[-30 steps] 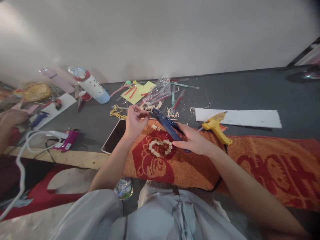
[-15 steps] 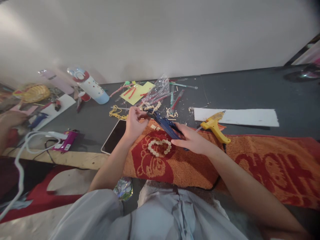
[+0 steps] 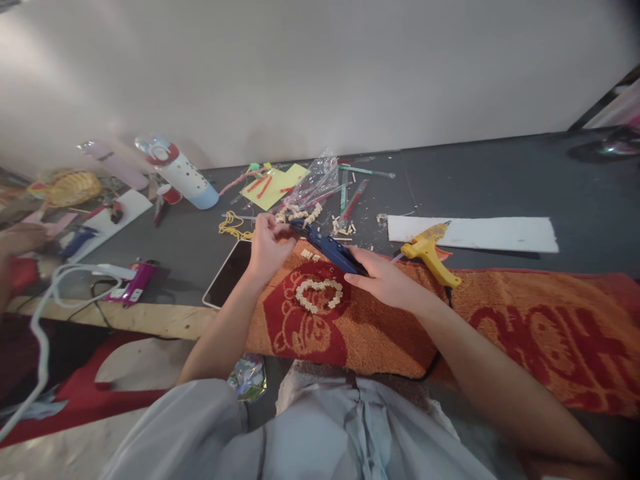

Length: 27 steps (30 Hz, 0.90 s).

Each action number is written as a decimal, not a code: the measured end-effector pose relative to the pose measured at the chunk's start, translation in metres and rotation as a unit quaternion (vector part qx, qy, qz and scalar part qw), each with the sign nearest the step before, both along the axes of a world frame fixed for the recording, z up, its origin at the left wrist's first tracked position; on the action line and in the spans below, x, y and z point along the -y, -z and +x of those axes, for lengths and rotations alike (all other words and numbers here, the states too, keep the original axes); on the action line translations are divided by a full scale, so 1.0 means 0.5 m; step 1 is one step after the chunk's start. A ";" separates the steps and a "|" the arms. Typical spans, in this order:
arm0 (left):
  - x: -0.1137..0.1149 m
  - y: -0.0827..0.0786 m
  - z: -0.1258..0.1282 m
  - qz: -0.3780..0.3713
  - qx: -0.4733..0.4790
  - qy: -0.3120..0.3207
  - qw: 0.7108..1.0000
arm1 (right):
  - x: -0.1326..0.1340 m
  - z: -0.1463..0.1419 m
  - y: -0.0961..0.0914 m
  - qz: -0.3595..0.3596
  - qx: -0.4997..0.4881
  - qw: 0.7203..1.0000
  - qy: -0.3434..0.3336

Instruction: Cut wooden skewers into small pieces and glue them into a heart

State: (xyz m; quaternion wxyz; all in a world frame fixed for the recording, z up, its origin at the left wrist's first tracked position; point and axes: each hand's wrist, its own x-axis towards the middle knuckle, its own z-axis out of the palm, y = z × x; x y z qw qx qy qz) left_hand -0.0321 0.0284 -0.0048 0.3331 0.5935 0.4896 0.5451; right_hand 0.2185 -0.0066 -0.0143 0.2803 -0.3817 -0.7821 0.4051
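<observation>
My right hand (image 3: 383, 280) grips the handles of blue pliers (image 3: 327, 245), whose jaws point left toward my left hand (image 3: 267, 243). The left hand is pinched on a thin pale stick at the pliers' tip; the stick is mostly hidden by the fingers. Both hands hover over an orange and red towel (image 3: 400, 320). On the towel just below them lies a heart-shaped ring of small pale pieces (image 3: 320, 293). A few loose pale pieces (image 3: 310, 255) lie near the left hand.
A yellow glue gun (image 3: 430, 253) rests on the towel's far edge beside a white board (image 3: 475, 233). A tablet (image 3: 227, 273) lies left of the towel. Straws, plastic wrap (image 3: 317, 183), yellow paper (image 3: 275, 183), a dotted bottle (image 3: 183, 173) and a purple device (image 3: 133, 283) lie around. Another person's hand shows at far left.
The pliers' handles have squeezed together and the tool has dropped slightly and flattened. My left hand stays pinched at the jaws.
</observation>
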 end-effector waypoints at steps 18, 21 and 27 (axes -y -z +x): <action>0.015 -0.020 0.004 0.006 -0.264 -0.051 0.963 | -0.005 -0.005 0.006 -0.066 -0.075 0.995 -0.002; 0.016 -0.023 0.005 0.029 -0.265 -0.045 0.963 | -0.005 -0.005 0.006 -0.080 -0.091 0.993 -0.012; 0.015 -0.023 0.001 0.065 -0.279 -0.028 0.958 | -0.004 -0.003 0.005 -0.105 -0.124 0.986 -0.030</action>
